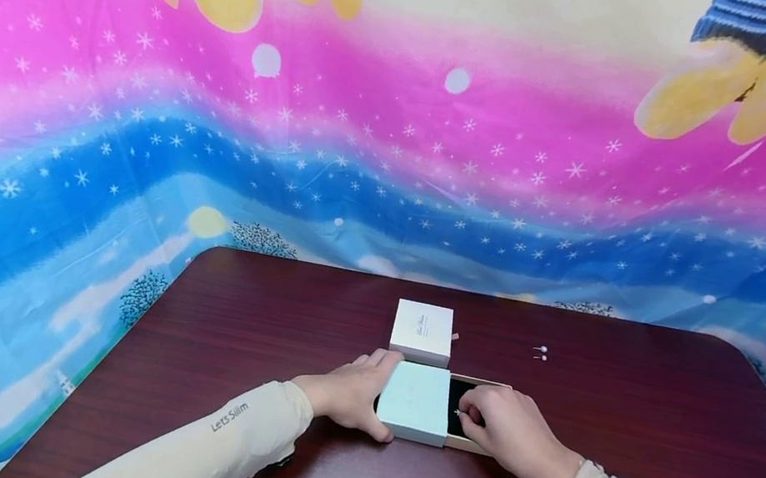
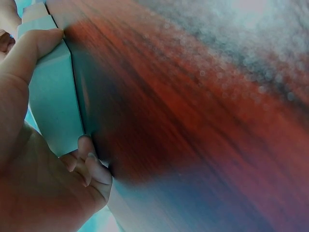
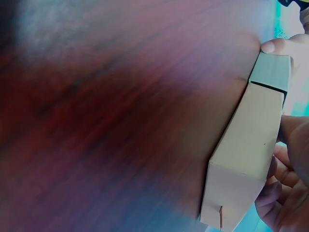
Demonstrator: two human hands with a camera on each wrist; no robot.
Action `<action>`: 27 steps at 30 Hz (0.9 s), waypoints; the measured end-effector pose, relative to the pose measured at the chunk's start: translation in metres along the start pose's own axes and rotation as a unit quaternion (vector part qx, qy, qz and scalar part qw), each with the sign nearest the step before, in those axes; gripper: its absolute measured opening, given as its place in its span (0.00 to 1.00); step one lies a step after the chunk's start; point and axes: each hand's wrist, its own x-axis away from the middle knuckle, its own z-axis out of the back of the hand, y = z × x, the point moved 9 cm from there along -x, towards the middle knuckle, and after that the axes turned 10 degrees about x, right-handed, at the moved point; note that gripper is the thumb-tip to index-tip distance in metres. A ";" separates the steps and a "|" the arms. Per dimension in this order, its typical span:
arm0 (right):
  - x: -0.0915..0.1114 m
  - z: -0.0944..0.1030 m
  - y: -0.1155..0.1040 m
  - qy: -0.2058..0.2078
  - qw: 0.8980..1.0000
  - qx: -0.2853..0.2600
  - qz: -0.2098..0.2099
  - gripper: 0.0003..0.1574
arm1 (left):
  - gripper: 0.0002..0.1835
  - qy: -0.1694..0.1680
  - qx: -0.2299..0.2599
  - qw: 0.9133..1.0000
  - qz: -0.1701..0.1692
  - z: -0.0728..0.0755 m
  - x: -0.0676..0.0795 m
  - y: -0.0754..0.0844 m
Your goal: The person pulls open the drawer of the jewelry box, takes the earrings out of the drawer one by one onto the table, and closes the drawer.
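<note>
A pale mint box sleeve (image 1: 415, 401) lies on the table, its drawer (image 1: 467, 446) slid partly out to the right and lined in black. My left hand (image 1: 352, 390) grips the sleeve's left end, thumb at the near edge and fingers round the far side. In the left wrist view the thumb presses on the mint sleeve (image 2: 55, 96). Over the drawer, my right hand (image 1: 514, 430) has thumb and fingers curled together, pinching a tiny silvery piece of jewellery (image 1: 456, 413) against the black lining. The right wrist view shows the drawer's pale side (image 3: 248, 130) and a small pull tab (image 3: 221, 216).
Just behind the mint box stands a white box (image 1: 423, 330) with small print and a tan tab at its right. Two small white-headed earrings (image 1: 543, 349) lie farther right on the dark wooden table (image 1: 280, 306). A printed cloth (image 1: 371, 127) hangs behind the table.
</note>
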 end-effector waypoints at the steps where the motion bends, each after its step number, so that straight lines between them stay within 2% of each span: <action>1: 0.000 0.000 0.000 0.002 1.000 0.000 0.003 0.12 | 0.57 -0.001 0.000 1.000 0.000 0.000 0.000 0.000; 11: 0.000 0.004 -0.001 0.014 1.000 0.005 0.002 0.14 | 0.57 0.000 0.001 1.000 -0.003 0.000 -0.001 -0.001; 17: 0.000 0.006 0.000 0.018 1.000 0.008 0.000 0.09 | 0.57 0.004 0.000 1.000 -0.005 0.002 -0.001 0.000; 27: 0.001 0.009 0.005 0.023 1.000 -0.009 -0.009 0.08 | 0.56 0.004 0.001 1.000 -0.006 0.001 0.000 0.001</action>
